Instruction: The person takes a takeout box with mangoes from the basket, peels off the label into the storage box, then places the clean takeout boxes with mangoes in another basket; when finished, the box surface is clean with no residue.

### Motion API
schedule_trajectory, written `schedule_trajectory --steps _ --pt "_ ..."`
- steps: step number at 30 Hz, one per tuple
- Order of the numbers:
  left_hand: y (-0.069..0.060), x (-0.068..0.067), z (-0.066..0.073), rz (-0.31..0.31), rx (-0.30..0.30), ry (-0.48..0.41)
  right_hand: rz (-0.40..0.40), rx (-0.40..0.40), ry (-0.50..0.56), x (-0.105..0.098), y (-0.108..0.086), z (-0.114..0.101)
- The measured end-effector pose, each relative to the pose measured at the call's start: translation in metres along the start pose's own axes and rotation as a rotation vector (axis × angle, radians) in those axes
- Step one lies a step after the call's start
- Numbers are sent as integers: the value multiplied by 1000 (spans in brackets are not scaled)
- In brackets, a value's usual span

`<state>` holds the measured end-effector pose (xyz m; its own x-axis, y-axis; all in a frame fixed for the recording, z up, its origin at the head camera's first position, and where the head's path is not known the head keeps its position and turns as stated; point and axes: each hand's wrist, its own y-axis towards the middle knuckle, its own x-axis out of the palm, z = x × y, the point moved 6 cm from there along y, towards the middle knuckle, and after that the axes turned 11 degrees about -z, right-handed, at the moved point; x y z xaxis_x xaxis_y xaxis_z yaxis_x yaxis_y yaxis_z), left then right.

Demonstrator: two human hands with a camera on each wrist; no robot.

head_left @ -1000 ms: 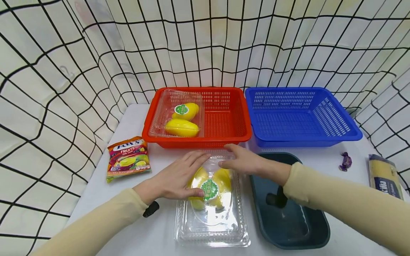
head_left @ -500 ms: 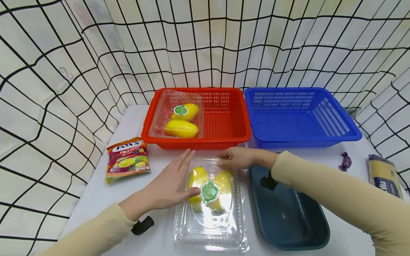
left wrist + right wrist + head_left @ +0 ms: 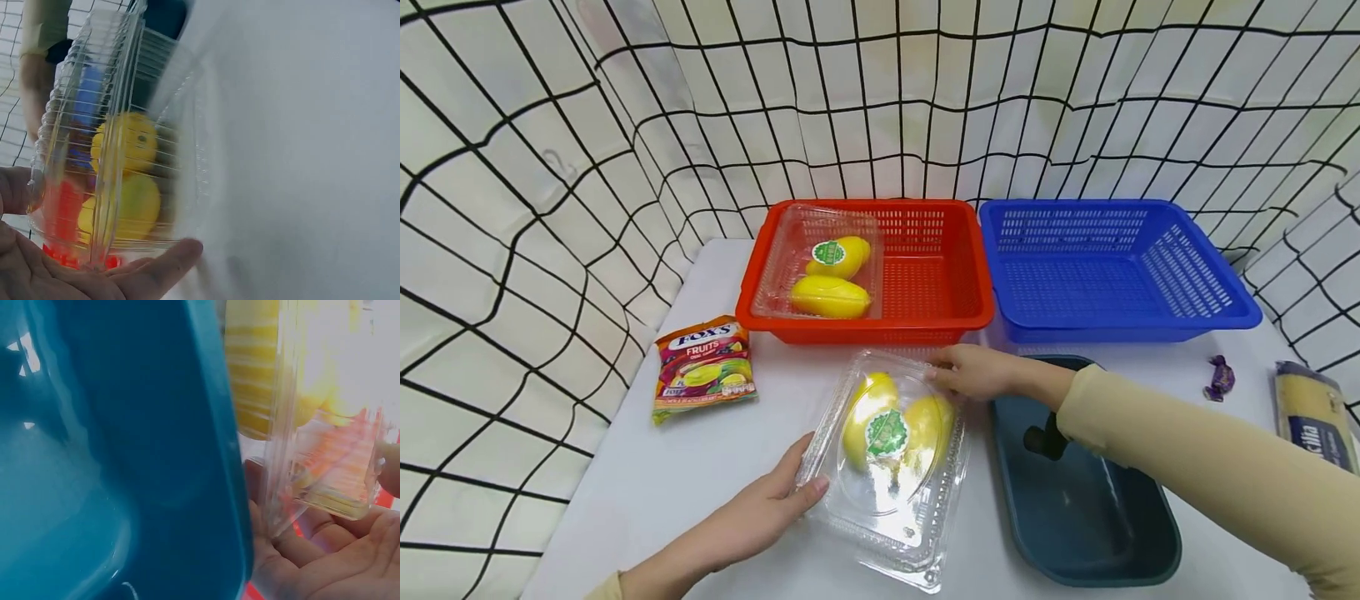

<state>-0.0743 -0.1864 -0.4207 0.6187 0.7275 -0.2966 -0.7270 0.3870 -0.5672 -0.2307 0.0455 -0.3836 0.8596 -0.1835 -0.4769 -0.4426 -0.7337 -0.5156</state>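
A clear plastic clamshell box (image 3: 880, 508) with yellow fruits (image 3: 868, 421) and a green round sticker (image 3: 887, 433) stands tilted at mid-table. My left hand (image 3: 752, 517) grips its left side, thumb on top; in the left wrist view, fingers of the left hand (image 3: 94, 275) lie under the box (image 3: 125, 75). At its far right corner my right hand (image 3: 981, 371) holds the edge; the right wrist view shows that hand (image 3: 331, 550) curled round the box end (image 3: 337, 500).
Behind are a red basket (image 3: 865, 335) holding another box of yellow fruits (image 3: 831, 297) and a blue basket (image 3: 1120, 333). A dark teal tub (image 3: 1097, 533) lies right, a candy bag (image 3: 703, 367) left. Far right are a purple-wrapped sweet (image 3: 1220, 377) and a yellow pack (image 3: 1311, 412).
My left hand has moved down and now grips the box's left side. The box has turned, its near end swinging right. My right hand stays at the far corner.
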Motion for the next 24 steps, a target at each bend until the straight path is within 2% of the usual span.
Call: schedule_trajectory --steps 3,7,11,15,18,21,22,24 --pt "-3 -11 5 29 8 -13 -5 20 -10 3 -5 -1" --pt "-1 -36 5 58 37 23 -44 74 12 11 -13 -1" --pt "10 -65 4 54 101 36 -101 119 78 20 -22 -1" --pt "26 -88 5 5 164 65 -111 117 147 26 -25 0" --pt "38 -97 10 -59 202 106 -73 77 226 26 -24 1" --pt "49 -98 18 -106 224 139 -34 41 275 23 -21 2" --pt "52 -98 21 -104 225 149 -22 38 281 22 -21 3" --pt "55 -98 27 -60 220 170 -15 31 285 21 -21 4"
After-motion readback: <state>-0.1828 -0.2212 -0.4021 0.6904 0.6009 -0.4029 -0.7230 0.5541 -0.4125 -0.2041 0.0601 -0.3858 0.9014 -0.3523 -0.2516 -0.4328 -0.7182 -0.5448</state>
